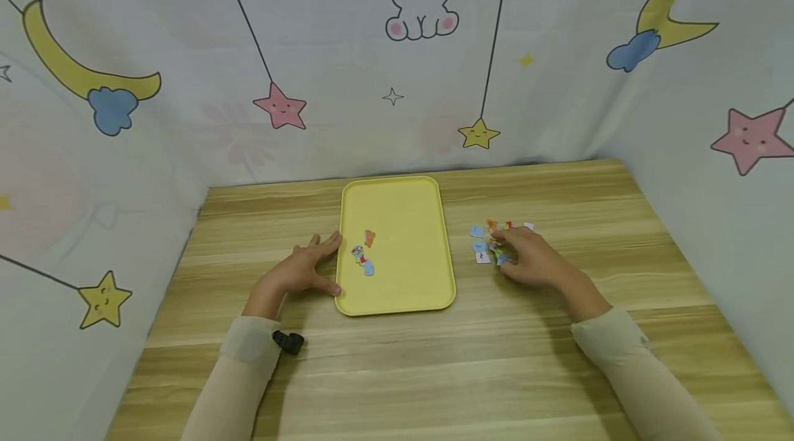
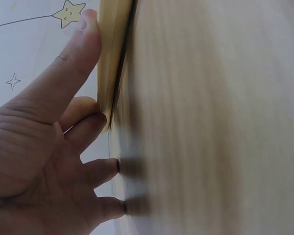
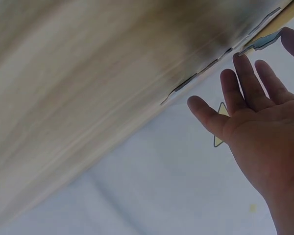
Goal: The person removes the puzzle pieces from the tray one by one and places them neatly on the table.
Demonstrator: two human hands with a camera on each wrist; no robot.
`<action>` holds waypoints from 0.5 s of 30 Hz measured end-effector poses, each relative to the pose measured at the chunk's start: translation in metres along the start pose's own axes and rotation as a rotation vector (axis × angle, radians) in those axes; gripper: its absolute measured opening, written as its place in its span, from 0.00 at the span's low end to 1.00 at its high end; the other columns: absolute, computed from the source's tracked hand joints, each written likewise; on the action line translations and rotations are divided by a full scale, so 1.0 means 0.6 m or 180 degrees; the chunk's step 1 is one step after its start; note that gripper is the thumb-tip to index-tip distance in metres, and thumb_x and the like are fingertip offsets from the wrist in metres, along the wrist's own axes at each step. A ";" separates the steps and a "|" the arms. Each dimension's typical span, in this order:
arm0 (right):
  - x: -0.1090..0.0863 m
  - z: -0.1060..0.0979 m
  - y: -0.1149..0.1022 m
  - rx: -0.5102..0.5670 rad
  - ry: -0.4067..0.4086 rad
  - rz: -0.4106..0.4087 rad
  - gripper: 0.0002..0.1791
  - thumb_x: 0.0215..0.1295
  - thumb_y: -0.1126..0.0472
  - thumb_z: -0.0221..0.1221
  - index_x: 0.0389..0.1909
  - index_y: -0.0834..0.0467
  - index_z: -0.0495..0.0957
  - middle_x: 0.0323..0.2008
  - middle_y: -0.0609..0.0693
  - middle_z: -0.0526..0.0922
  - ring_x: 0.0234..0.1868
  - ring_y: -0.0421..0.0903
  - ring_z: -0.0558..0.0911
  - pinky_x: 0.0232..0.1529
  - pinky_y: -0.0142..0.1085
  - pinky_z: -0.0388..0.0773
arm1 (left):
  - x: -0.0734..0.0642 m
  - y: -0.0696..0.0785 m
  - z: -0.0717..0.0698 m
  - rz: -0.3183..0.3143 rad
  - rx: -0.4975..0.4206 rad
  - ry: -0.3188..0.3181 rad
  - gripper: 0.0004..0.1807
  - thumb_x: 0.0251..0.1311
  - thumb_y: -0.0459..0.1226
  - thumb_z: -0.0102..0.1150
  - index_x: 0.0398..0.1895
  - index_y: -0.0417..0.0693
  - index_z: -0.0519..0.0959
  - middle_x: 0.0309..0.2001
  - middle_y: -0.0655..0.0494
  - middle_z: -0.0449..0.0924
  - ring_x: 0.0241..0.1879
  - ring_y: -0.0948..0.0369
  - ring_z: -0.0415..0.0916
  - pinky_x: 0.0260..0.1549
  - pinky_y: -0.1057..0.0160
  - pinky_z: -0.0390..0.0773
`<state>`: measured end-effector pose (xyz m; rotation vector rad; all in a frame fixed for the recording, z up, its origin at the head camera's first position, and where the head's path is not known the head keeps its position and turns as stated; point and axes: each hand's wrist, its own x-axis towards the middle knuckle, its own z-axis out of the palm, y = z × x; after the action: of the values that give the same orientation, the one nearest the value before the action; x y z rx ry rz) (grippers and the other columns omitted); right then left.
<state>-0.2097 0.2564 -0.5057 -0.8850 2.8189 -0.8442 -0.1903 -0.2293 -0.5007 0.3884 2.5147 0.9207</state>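
Observation:
A yellow tray [image 1: 403,220] lies on the wooden table, holding a few small cutouts: an orange one [image 1: 369,238], a blue one [image 1: 369,267] and a multicoloured one [image 1: 358,253]. My left hand [image 1: 304,267] is at the tray's left rim, thumb and forefinger touching it, fingers spread. In the left wrist view the other fingertips rest on the table. Right of the tray, my right hand [image 1: 530,256] reaches over a group of cutouts. It pinches a thin bluish cutout [image 3: 262,44] between thumb and fingertip, lifted at one end in the right wrist view. My hand covers part of the group.
Around the right hand lie blue cards [image 1: 477,231], a white card [image 1: 482,258] and an orange cutout [image 1: 492,225]. A black strap device [image 1: 288,342] is on the left wrist. A patterned white curtain [image 1: 347,69] borders the table's back and sides.

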 end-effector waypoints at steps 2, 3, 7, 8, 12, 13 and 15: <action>0.000 0.000 0.001 -0.0010 0.0006 -0.0023 0.31 0.53 0.67 0.61 0.62 0.68 0.73 0.58 0.59 0.78 0.63 0.62 0.70 0.67 0.59 0.59 | 0.000 0.000 0.000 0.0002 0.0008 -0.0005 0.64 0.41 0.53 0.77 0.79 0.55 0.48 0.79 0.51 0.40 0.72 0.31 0.21 0.60 0.22 0.28; 0.000 0.000 0.002 -0.0017 0.0003 -0.0035 0.30 0.53 0.68 0.61 0.61 0.67 0.74 0.56 0.59 0.79 0.62 0.61 0.70 0.67 0.59 0.60 | 0.000 0.000 0.000 0.0007 0.0009 -0.0009 0.64 0.41 0.53 0.77 0.79 0.54 0.48 0.79 0.50 0.39 0.72 0.31 0.21 0.60 0.22 0.28; -0.001 0.000 0.003 -0.0018 0.0033 -0.0066 0.27 0.52 0.69 0.61 0.56 0.66 0.75 0.52 0.58 0.80 0.61 0.61 0.71 0.68 0.59 0.58 | 0.001 -0.001 0.000 0.0006 0.0015 -0.0012 0.64 0.41 0.53 0.78 0.79 0.54 0.48 0.79 0.52 0.40 0.74 0.35 0.22 0.61 0.24 0.28; -0.001 0.001 0.003 -0.0010 0.0048 -0.0075 0.26 0.52 0.69 0.61 0.56 0.66 0.75 0.52 0.59 0.80 0.61 0.62 0.70 0.68 0.60 0.57 | 0.001 -0.001 0.000 0.0007 0.0015 -0.0015 0.64 0.41 0.53 0.78 0.79 0.54 0.48 0.79 0.52 0.40 0.74 0.35 0.21 0.61 0.24 0.28; 0.001 0.002 0.000 0.0084 0.0087 -0.0132 0.27 0.52 0.70 0.61 0.57 0.68 0.74 0.56 0.62 0.78 0.66 0.66 0.66 0.70 0.62 0.52 | 0.002 -0.002 0.000 -0.0007 0.0008 -0.0020 0.64 0.41 0.53 0.78 0.79 0.56 0.48 0.79 0.55 0.39 0.74 0.35 0.21 0.62 0.24 0.28; 0.002 0.003 -0.001 0.0118 0.0089 -0.0149 0.27 0.52 0.71 0.61 0.57 0.68 0.74 0.58 0.63 0.77 0.67 0.67 0.65 0.70 0.62 0.51 | 0.002 -0.002 0.000 -0.0011 0.0006 -0.0020 0.64 0.41 0.53 0.78 0.79 0.56 0.48 0.79 0.55 0.39 0.73 0.34 0.21 0.61 0.24 0.28; 0.007 0.006 -0.005 0.0217 0.0079 -0.0176 0.26 0.53 0.72 0.60 0.57 0.68 0.73 0.61 0.64 0.75 0.68 0.67 0.63 0.71 0.61 0.50 | 0.003 -0.002 0.000 -0.0015 -0.0004 -0.0021 0.64 0.41 0.53 0.78 0.79 0.56 0.48 0.79 0.56 0.39 0.73 0.34 0.21 0.61 0.23 0.29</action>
<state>-0.2109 0.2504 -0.5068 -0.9535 2.7799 -0.9585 -0.1918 -0.2296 -0.5023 0.3843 2.5082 0.9176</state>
